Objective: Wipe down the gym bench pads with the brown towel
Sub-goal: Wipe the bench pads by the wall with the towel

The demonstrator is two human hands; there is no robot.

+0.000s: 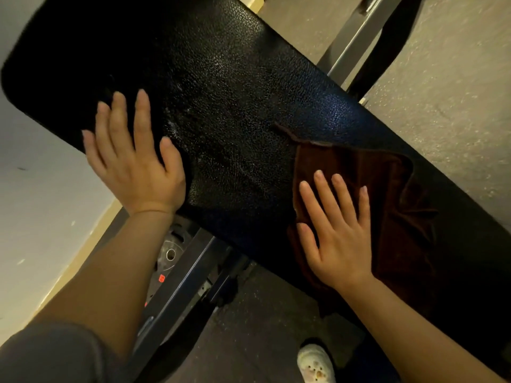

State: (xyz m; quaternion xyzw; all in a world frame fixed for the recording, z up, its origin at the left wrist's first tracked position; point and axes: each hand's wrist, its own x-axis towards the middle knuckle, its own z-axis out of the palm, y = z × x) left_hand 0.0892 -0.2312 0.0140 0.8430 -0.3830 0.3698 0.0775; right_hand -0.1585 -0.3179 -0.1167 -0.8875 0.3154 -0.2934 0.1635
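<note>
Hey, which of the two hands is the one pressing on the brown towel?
The right hand. It lies flat, fingers spread, on the brown towel. The left hand rests bare on the black bench pad, apart from the towel.

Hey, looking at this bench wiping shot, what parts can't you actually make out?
All from the head view:
- Bench pad: its far right end runs off the frame edge.
- Pad under the brown towel: hidden by the cloth and the right hand.
- Pad's near left edge: covered by the left hand.
- Red labels on the weight plate: too small to read.
- Shoe: cut off at the bottom edge.
</note>
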